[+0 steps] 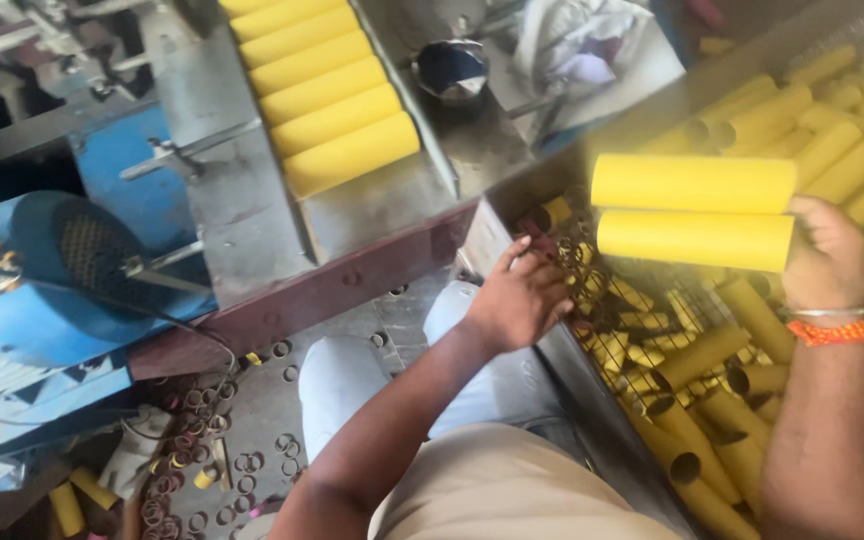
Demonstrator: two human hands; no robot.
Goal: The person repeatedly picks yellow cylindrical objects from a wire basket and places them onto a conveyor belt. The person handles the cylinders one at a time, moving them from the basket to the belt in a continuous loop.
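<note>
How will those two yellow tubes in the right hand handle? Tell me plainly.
Probably light: the right hand holds both yellow tubes by one end. Likely stiff, since they stick out straight without sagging. Being round and smooth, they would probably roll if set down loose.

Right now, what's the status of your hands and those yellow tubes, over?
Right hand grips two yellow cardboard tubes, stacked, level. Left hand open, resting on wire bin's edge. Loose tubes piled beneath; nothing blocking.
</note>
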